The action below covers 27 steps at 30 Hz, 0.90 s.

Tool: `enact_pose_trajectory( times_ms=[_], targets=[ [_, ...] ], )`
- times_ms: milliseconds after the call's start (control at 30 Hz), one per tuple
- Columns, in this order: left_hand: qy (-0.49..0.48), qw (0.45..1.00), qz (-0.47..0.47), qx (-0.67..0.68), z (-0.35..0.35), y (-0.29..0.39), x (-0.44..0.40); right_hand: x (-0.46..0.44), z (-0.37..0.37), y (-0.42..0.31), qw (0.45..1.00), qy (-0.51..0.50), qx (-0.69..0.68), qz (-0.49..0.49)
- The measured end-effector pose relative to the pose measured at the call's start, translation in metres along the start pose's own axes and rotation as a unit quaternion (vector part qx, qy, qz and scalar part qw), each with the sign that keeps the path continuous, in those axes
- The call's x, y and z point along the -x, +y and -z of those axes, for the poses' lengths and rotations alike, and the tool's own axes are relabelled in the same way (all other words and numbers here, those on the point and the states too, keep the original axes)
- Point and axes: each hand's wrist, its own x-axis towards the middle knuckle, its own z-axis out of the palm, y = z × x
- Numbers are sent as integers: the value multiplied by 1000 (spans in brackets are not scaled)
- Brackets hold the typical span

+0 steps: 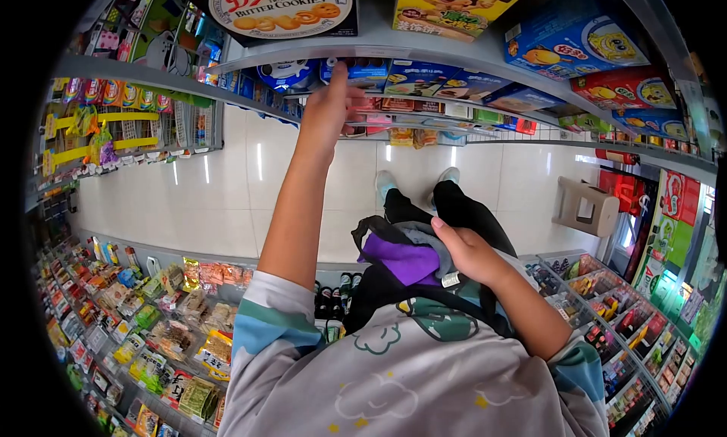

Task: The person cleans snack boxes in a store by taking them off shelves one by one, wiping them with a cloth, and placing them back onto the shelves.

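My left hand is raised to the shelf at the top, its index finger stretched out against the front of a blue box. The other fingers are apart and partly bent, with nothing seen in them. A round blue package stands just left of that hand. Near my waist, my right hand is closed on a bundled purple, grey and black cloth with a small white tag. The thumb lies on top; the other fingers are hidden behind the cloth.
On the upper shelf stand a butter cookie box, a yellow box and a blue cartoon box. Packaged snacks fill racks at lower left. A beige plastic stool stands on the tiled floor to the right.
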Motion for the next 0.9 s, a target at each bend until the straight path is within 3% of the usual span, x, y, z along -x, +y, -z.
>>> enact_pose_trajectory(
  times_ms=[467, 700, 900],
  targets=[
    [111, 985, -129, -31, -7, -38, 18, 1, 2, 10, 998, 12, -54, 29],
    [57, 991, -121, 21, -2, -61, 29, 0, 4, 11, 998, 11, -61, 29],
    [15, 984, -87, 152, 1, -65, 45, -3, 4, 12, 998, 4, -64, 18]
  ],
)
